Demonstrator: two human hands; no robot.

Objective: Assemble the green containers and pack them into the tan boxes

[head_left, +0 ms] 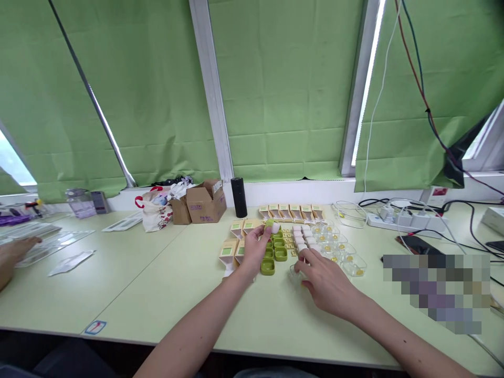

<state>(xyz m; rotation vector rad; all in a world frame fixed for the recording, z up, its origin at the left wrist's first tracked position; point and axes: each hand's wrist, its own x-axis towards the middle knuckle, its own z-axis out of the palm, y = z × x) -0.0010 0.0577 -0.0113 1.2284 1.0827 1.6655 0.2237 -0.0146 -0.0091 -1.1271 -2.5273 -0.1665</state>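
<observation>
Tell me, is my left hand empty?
No, your left hand holds a small green and white item by the small green trays.

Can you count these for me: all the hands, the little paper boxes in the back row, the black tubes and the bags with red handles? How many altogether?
Hands: 3 (left hand, right hand, another person's hand)
Back-row paper boxes: 6
Black tube: 1
Bag with red handles: 1
Total: 11
</observation>
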